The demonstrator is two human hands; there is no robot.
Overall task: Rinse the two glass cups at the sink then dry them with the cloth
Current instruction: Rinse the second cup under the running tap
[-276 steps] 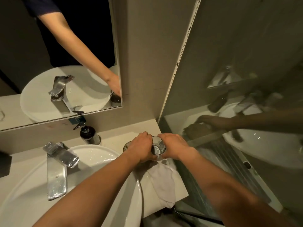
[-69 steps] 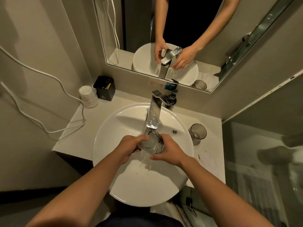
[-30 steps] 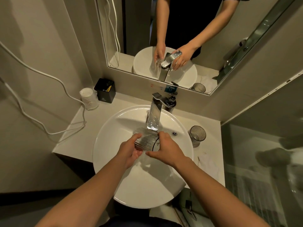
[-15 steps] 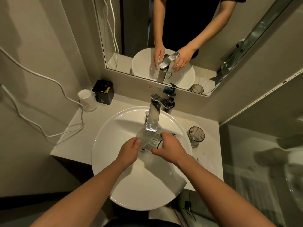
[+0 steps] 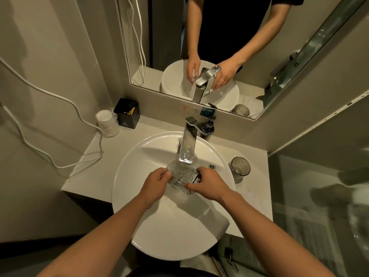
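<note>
A ribbed glass cup [image 5: 182, 179] lies on its side under the chrome tap [image 5: 187, 145], over the white round sink [image 5: 139, 156], with water running over it. My left hand [image 5: 155, 183] grips its base end and my right hand [image 5: 207, 185] holds its rim end. The second glass cup [image 5: 239, 168] stands upright on the counter to the right of the sink. A white cloth [image 5: 253, 198] lies on the counter in front of that cup, partly behind my right forearm.
A dark soap dispenser [image 5: 208, 128] stands behind the tap. A black box [image 5: 126, 113] and a wrapped white cup [image 5: 106, 123] sit at the counter's back left, with white cables [image 5: 60, 100] hanging along the wall. A mirror [image 5: 219, 47] faces me; a glass panel [image 5: 319, 196] borders the right.
I carried the glass from the right counter to the sink. Over the last second it tipped from mouth-up to lying sideways under the running water, both hands still on it.
</note>
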